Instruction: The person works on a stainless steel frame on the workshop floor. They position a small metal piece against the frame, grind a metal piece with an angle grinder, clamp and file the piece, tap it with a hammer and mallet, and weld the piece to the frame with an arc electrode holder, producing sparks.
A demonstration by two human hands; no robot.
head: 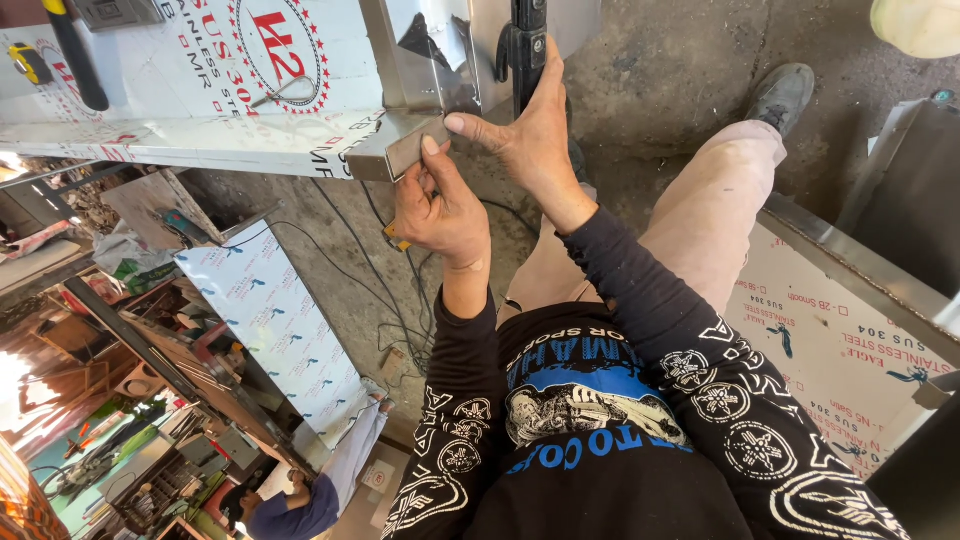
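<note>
Head view. The left hand (440, 210) pinches a small stainless-steel angle piece (405, 145) between thumb and fingertips, pressing it against the lower edge of a film-covered stainless sheet panel (200, 90). The right hand (530, 125) is spread open, thumb touching the angle piece's outer end, fingers resting on a black clamp handle (527, 45); it grips nothing firmly, as far as the view shows. A yellow object (395, 237), possibly a tape measure, sits partly hidden under the left palm. Cables (400, 310) trail across the concrete floor (650, 60). A second filmed panel (280, 320) leans near the lower left, beside another person (290, 505).
</note>
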